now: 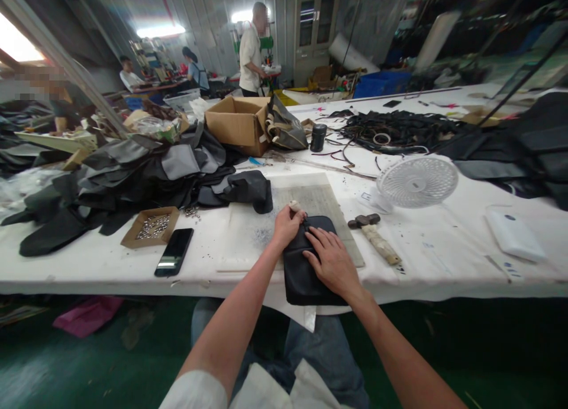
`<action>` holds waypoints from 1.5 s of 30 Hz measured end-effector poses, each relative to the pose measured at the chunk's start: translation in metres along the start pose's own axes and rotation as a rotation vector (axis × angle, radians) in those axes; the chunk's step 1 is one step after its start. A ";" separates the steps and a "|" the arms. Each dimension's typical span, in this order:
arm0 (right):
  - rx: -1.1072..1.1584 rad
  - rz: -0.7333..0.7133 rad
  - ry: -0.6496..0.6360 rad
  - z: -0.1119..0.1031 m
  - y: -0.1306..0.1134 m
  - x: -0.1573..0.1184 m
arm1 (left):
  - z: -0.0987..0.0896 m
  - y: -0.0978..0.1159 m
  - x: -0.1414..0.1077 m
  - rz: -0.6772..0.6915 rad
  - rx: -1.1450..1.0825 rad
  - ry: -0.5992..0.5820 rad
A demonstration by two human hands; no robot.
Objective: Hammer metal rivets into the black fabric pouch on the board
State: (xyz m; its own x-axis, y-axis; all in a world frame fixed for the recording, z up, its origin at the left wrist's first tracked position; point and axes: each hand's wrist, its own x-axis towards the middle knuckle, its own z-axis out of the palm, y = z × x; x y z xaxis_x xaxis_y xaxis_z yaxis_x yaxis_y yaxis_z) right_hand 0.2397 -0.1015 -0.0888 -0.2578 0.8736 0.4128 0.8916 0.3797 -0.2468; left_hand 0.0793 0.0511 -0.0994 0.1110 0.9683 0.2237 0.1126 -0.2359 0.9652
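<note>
A black leather-like pouch or panel point(302, 270) lies across the pale cutting board point(242, 243) and reaches over the table's front edge. My left hand point(287, 224) is at its upper left corner, thumb and fingers pinched together around something small and dark that I cannot make out. One fingertip there has a whitish covering. My right hand point(332, 260) rests flat on the black piece with its fingers spread, the fingertips close to the left hand. A hammer point(377, 240) with a wrapped handle lies just right of the board.
To the left are a phone point(174, 252), a small cardboard box point(149, 226) of metal fittings and a heap of black pieces point(119, 178). On the right stand a white fan point(417, 183) and a white case point(515, 234). Behind are a carton point(237, 122), black straps point(399, 128) and several people.
</note>
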 end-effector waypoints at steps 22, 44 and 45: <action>-0.009 0.001 -0.004 0.001 0.001 0.000 | -0.001 0.017 -0.006 -0.019 0.050 0.055; 0.004 0.001 -0.003 0.001 0.001 0.000 | -0.004 0.013 -0.007 0.019 0.045 -0.023; 0.002 0.001 -0.002 0.001 0.001 -0.001 | -0.004 0.015 -0.007 0.025 0.052 -0.023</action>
State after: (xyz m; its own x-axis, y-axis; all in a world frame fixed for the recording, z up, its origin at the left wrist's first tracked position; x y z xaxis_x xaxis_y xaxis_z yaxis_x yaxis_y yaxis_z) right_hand 0.2404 -0.1012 -0.0903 -0.2578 0.8746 0.4107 0.8909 0.3796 -0.2493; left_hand 0.0761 0.0410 -0.0863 0.1372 0.9600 0.2439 0.1608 -0.2646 0.9509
